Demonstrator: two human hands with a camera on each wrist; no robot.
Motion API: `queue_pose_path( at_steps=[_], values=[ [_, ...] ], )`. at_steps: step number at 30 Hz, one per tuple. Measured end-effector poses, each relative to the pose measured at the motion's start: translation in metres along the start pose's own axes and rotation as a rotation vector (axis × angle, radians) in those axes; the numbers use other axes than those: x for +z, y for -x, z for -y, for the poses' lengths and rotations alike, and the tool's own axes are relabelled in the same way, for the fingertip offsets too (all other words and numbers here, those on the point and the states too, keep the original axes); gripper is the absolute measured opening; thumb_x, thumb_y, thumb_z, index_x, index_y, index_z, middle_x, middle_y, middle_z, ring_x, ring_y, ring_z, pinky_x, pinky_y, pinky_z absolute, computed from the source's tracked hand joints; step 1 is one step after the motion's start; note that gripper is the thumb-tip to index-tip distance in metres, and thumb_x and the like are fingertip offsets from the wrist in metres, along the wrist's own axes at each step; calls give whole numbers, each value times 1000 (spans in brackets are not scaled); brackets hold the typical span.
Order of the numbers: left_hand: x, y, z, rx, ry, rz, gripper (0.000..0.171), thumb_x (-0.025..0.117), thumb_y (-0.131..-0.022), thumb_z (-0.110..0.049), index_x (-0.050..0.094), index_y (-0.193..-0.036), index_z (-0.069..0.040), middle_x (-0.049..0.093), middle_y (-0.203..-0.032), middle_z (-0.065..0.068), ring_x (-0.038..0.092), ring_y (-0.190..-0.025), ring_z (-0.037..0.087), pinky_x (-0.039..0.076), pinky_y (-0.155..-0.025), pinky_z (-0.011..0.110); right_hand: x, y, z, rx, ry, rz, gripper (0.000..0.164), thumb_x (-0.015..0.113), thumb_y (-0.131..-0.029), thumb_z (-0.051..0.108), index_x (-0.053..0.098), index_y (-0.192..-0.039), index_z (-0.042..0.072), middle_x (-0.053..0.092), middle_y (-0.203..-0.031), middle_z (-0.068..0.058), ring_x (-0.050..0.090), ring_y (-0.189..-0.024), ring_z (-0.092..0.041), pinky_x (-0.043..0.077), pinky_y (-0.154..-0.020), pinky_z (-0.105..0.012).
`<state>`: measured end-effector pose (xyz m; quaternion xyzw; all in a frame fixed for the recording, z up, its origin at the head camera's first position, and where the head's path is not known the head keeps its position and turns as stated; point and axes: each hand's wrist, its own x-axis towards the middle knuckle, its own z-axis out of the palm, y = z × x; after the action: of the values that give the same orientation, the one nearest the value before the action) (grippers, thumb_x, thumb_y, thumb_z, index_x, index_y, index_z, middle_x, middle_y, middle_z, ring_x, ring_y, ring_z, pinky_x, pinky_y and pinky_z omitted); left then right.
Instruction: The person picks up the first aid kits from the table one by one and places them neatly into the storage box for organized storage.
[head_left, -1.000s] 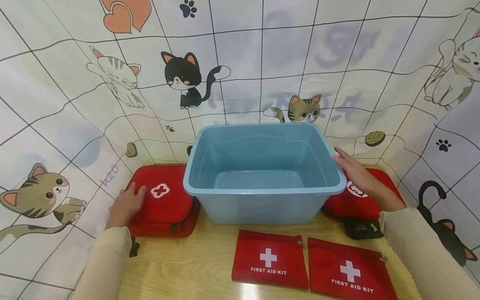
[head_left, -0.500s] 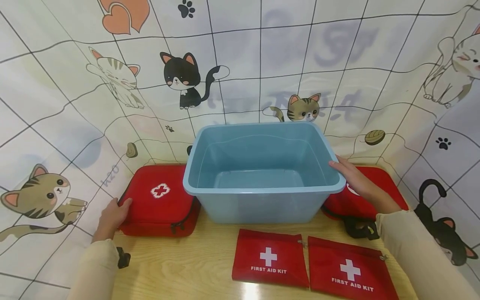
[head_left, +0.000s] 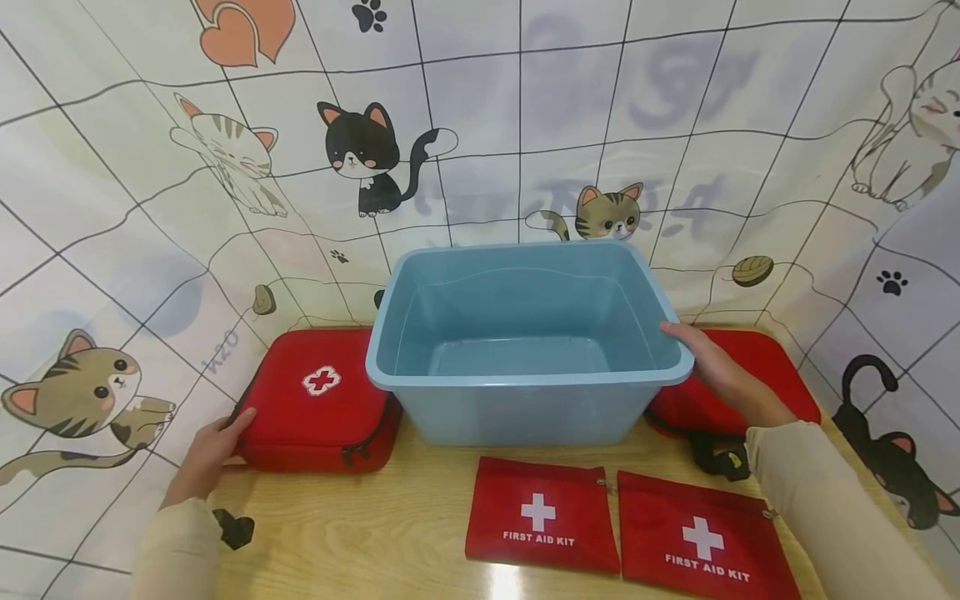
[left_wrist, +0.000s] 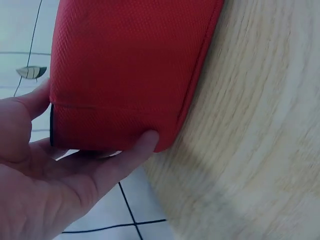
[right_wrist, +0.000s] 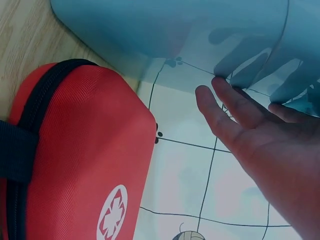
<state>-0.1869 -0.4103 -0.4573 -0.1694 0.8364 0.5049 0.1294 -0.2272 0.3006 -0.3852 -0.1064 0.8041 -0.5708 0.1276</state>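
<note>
My left hand (head_left: 206, 450) is at the left end of a red first aid case (head_left: 311, 417) with a white-edged cross. In the left wrist view its fingers hold the end of the red case (left_wrist: 125, 70), one fingertip pressed on the side and other fingers partly hidden behind it. My right hand (head_left: 712, 371) is at the right wall of a light blue plastic bin (head_left: 517, 412). From the right wrist, that hand (right_wrist: 265, 135) shows fairly straight fingers, tips at the bin's glossy wall (right_wrist: 140, 30).
A second red first aid case (head_left: 757, 375) lies right of the bin, partly under my right forearm. Two flat red zip pouches (head_left: 540, 517) marked FIRST AID KIT lie in front on the wooden table (head_left: 360, 533). A cat-print curtain (head_left: 487, 150) surrounds the table.
My left hand has slid from the top of the left case out to its left end. My right hand has shifted slightly down along the bin's right rim. The bin has stayed put.
</note>
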Motion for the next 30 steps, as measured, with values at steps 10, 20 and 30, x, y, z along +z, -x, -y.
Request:
queue_pose_path(
  at_steps=[10, 20, 30],
  values=[
    [-10, -6, 26, -46, 306, 101, 84, 39, -104, -49, 18, -144, 23, 65, -99, 0, 64, -87, 11, 56, -87, 39, 2, 0, -1, 15, -51, -10, 72, 30, -105, 43, -1, -160, 9, 15, -158, -29, 21, -138, -53, 18, -108, -74],
    [5, 3, 22, -105, 206, 10, 87, 18, -103, -55, 12, -147, 19, 45, -124, 34, 64, -86, 21, 58, -82, 41, 4, 1, -3, 22, -65, -16, 75, 28, -104, 49, -5, -160, 11, 10, -160, -28, 16, -140, -53, 14, -108, -75],
    [16, 2, 15, -66, 4, -231, 80, 9, -103, -47, 23, -147, 18, 31, -143, 38, 36, -126, 44, 38, -105, 51, 6, 0, -4, 38, -74, -21, 78, 30, -103, 51, -8, -160, 15, 6, -162, -25, 13, -141, -52, 13, -109, -75]
  ],
)
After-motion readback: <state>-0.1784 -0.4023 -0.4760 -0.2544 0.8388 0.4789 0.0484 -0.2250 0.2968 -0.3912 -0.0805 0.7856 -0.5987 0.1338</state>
